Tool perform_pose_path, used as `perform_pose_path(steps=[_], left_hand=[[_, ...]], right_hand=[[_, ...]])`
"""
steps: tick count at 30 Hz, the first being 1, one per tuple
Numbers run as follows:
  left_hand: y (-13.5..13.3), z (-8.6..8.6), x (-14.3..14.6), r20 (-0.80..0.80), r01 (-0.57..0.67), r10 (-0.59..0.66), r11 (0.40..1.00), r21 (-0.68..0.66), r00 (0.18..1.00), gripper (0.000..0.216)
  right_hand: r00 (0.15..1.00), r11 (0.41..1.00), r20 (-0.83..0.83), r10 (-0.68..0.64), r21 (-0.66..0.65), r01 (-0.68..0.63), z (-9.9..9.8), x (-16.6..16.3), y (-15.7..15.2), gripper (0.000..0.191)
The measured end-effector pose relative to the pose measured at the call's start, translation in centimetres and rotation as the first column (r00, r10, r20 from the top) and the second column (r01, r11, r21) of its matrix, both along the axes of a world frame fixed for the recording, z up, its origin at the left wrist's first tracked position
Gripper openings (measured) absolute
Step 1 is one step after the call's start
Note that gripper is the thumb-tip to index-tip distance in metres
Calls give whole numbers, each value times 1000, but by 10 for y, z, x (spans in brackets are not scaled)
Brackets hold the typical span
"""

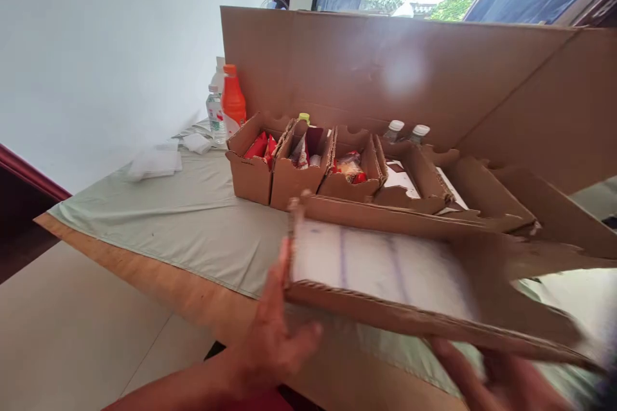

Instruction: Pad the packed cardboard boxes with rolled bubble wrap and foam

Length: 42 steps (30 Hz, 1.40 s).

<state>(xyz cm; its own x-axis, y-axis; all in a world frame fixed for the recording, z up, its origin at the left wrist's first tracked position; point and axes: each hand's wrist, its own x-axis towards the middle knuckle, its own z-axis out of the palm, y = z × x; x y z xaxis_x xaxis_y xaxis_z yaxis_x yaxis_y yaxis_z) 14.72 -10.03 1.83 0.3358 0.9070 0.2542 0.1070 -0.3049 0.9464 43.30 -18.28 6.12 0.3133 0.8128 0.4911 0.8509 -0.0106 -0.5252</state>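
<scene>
A long open cardboard box (366, 311) is held up tilted above the near edge of the table, blurred by motion. White packets or sheets with bluish lines (376, 263) lie flat inside it. My left hand (277, 334) is at its left end, fingers against the outer wall and thumb apart below. Under the near long side, my right hand (496, 376) grips the box from below; part of it is cut off by the frame's bottom edge. Just behind stands a row of similar cardboard bins (296, 189), several of them with goods inside.
An orange bottle (233, 103) and a clear bottle (215, 115) stand at the row's left. White-capped bottles (395, 130) show behind it. A tall cardboard panel (347, 64) closes off the back. Thin white sheets (157, 160) lie on the green cloth (193, 205) by the wall.
</scene>
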Motion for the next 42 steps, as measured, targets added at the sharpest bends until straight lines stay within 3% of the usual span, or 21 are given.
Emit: perform_pose_path(steps=[2,4,6,7,9,12,14,17,23,25,27,28,30,33,37,42], left_hand=[[-1,-22,-47,-6,-270,270,962,-33,963,90],[6,-32,-90,34,-502,503,864,-45,864,86],[15,-30,-123,94,-676,675,736,-24,732,84],[19,-26,-136,118,-737,733,675,-8,670,84],[24,-20,-152,141,-801,791,599,24,595,87],[30,-18,-159,93,-783,777,616,86,622,95],[37,-23,-159,18,-775,782,614,148,623,98],[59,-32,-157,-61,-753,784,612,239,618,94],[121,-34,-165,-168,-607,679,722,332,715,60],[143,-30,-172,-120,-651,716,681,336,687,54],[168,-23,-182,-6,-744,771,617,255,637,66],[181,-19,-187,46,-759,767,623,188,641,77],[209,-11,-197,116,-701,691,709,78,713,91],[248,-2,-209,140,-556,549,831,16,824,90],[288,1,-206,159,-455,451,890,-13,878,90],[315,-4,-175,216,-403,398,915,-21,892,91]], right_hand=[[983,988,-112,147,-24,-151,-15,-47,43,47],[894,923,-269,359,-38,-382,-24,-100,97,51],[686,748,-410,600,-15,-663,-26,-154,155,56],[626,691,-419,657,3,-723,-26,-180,182,61],[560,623,-420,714,17,-782,-25,-227,233,73],[537,602,-415,734,31,-798,-25,-281,290,73],[547,612,-410,730,35,-790,-29,-301,310,70],[568,632,-404,717,32,-774,-45,-308,314,67],[646,706,-407,645,-6,-709,-94,-279,277,49],[669,731,-409,621,-8,-683,-104,-272,269,47],[682,747,-412,605,-3,-665,-109,-268,265,46],[685,752,-414,600,0,-659,-110,-268,264,45],[684,755,-418,598,6,-656,-110,-267,264,43],[678,753,-423,601,15,-658,-109,-267,264,40],[668,747,-426,610,28,-664,-107,-265,264,38],[662,739,-426,617,25,-673,-104,-264,264,35]])
